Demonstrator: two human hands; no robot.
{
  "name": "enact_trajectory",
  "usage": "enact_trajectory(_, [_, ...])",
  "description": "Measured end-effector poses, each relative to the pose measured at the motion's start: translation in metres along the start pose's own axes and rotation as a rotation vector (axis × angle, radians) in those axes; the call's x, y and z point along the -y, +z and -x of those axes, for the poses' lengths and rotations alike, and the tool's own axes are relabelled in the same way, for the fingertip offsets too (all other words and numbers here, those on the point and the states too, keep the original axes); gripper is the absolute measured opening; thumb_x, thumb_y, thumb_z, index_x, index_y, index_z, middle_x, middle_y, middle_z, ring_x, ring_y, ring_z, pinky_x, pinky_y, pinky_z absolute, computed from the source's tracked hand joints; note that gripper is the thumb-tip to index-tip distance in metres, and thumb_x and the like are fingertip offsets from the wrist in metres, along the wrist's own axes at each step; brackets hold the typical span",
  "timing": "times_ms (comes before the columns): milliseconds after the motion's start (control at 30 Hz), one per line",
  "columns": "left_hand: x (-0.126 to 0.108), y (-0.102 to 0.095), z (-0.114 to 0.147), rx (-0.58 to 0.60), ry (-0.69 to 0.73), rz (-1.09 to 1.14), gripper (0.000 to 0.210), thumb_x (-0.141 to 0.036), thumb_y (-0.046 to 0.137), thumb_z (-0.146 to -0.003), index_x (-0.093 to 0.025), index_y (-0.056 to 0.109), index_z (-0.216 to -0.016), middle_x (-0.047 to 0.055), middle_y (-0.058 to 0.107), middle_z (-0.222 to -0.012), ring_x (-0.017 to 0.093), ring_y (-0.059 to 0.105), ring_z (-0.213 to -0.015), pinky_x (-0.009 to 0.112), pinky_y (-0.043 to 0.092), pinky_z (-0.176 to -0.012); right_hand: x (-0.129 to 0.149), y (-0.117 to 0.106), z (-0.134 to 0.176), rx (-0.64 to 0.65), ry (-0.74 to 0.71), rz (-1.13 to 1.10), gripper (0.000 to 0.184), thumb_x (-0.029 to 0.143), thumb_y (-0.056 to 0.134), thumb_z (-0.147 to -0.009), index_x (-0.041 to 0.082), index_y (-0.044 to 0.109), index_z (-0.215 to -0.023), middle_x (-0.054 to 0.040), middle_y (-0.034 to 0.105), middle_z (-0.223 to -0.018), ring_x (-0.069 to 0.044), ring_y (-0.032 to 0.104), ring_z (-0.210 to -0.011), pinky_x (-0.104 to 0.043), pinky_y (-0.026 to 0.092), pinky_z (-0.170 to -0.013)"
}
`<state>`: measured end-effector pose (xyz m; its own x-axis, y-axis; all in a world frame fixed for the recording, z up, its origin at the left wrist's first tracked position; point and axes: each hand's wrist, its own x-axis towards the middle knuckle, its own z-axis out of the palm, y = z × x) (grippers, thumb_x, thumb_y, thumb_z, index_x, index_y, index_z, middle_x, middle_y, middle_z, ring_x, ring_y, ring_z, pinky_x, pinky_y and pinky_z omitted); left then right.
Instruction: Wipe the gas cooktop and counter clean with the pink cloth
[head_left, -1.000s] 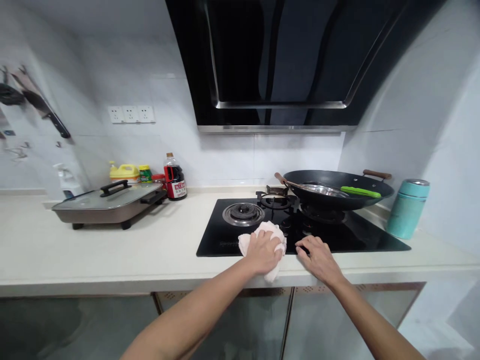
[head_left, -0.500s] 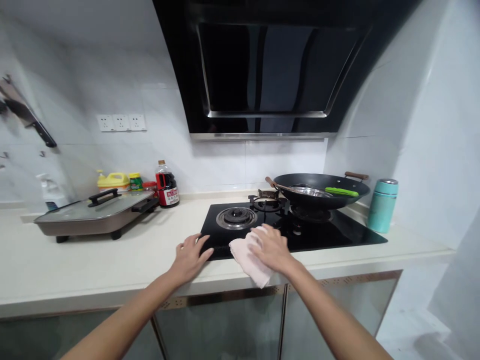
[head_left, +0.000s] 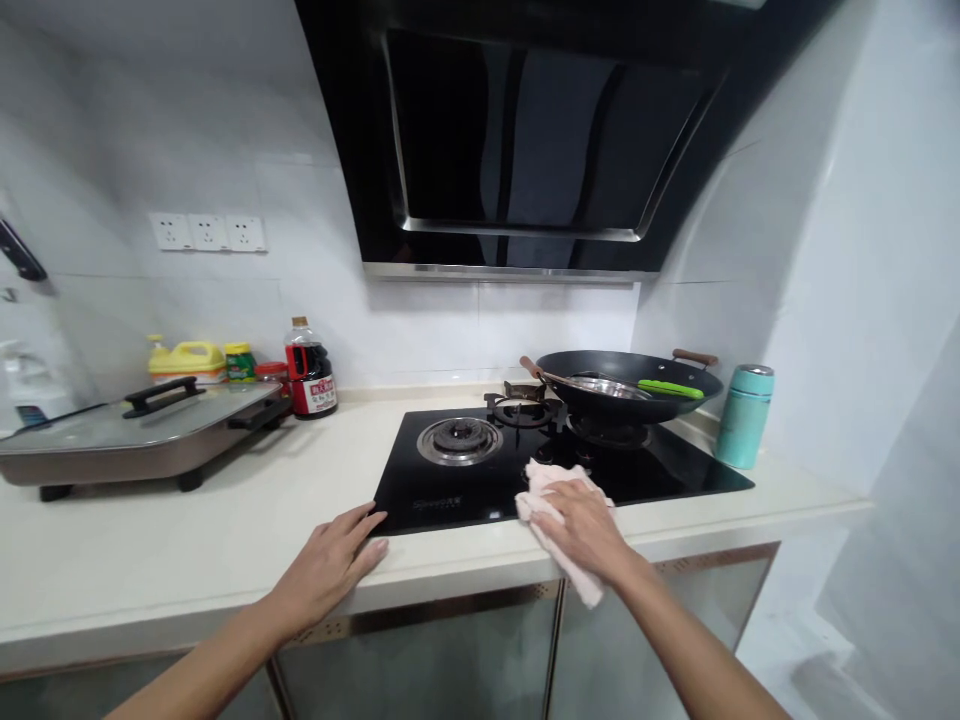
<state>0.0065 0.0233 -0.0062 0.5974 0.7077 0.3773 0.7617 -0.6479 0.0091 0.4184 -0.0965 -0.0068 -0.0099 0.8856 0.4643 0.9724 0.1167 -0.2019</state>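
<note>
My right hand [head_left: 581, 522] presses a pale pink cloth [head_left: 546, 482] onto the front of the black glass cooktop [head_left: 442, 503]. Part of the cloth hangs over the counter's front edge. Holding nothing, my left hand [head_left: 330, 562] rests on the counter with its fingers apart, the tips at the cooktop's front left corner. Behind the hands are the left burner [head_left: 460, 440] and a pan support [head_left: 523, 408] at the back. On the right burner sits a black wok [head_left: 679, 378] with wooden handles, holding a metal utensil [head_left: 611, 386] and a green-handled tool [head_left: 670, 388].
A turquoise flask [head_left: 745, 415] stands right of the cooktop. Leftward are a lidded electric pan [head_left: 142, 450], a dark sauce bottle [head_left: 310, 370] and a yellow jug [head_left: 191, 360]. Overhead hangs the black range hood [head_left: 510, 150]. Cabinet doors [head_left: 420, 660] lie below the counter [head_left: 247, 540].
My right hand has moved the cloth to the right along the cooktop's front. My left hand has drawn left, toward the cooktop's corner. The view has shifted slightly right.
</note>
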Motion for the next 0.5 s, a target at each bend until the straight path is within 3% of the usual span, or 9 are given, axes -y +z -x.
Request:
enact_trajectory(133, [0.004,0.002,-0.002,0.042,0.056,-0.025,0.06,-0.059,0.039,-0.103,-0.024,0.059,-0.147,0.012,0.056,-0.154,0.029,0.057,-0.136,0.043,0.047,-0.109,-0.07,-0.004,0.016,-0.106,0.071,0.156,0.045,0.051,0.042,-0.103,0.025,0.076,-0.119,-0.0078,0.071,-0.125,-0.027,0.059,-0.113,-0.046,0.042,-0.103])
enact_trajectory(267, [0.004,0.002,-0.004,0.079,0.091,-0.043,0.062,-0.059,0.038,-0.103,-0.021,0.058,-0.148,0.014,0.055,-0.154,0.031,0.055,-0.136,0.046,0.045,-0.109,-0.131,-0.004,0.011,-0.141,0.141,0.272,0.047,0.047,0.04,-0.103,0.021,0.076,-0.118,-0.0116,0.069,-0.128,-0.029,0.06,-0.117,-0.045,0.044,-0.105])
enact_trajectory(400, [0.004,0.003,-0.004,0.047,0.087,-0.037,0.061,-0.06,0.04,-0.102,-0.022,0.059,-0.146,0.014,0.056,-0.152,0.03,0.055,-0.135,0.045,0.044,-0.11,-0.164,-0.006,-0.01,-0.118,0.272,0.359,0.047,0.046,0.041,-0.102,0.02,0.075,-0.122,-0.016,0.058,-0.144,-0.033,0.057,-0.124,-0.047,0.043,-0.106])
enact_trajectory(500, [0.003,0.004,-0.003,0.014,0.085,-0.034,0.058,-0.06,0.043,-0.101,-0.024,0.062,-0.142,0.012,0.058,-0.15,0.03,0.058,-0.131,0.045,0.046,-0.108,-0.175,-0.007,-0.031,-0.039,0.308,0.332,0.046,0.046,0.04,-0.103,0.022,0.073,-0.125,-0.0148,0.061,-0.139,-0.03,0.058,-0.122,-0.044,0.043,-0.105])
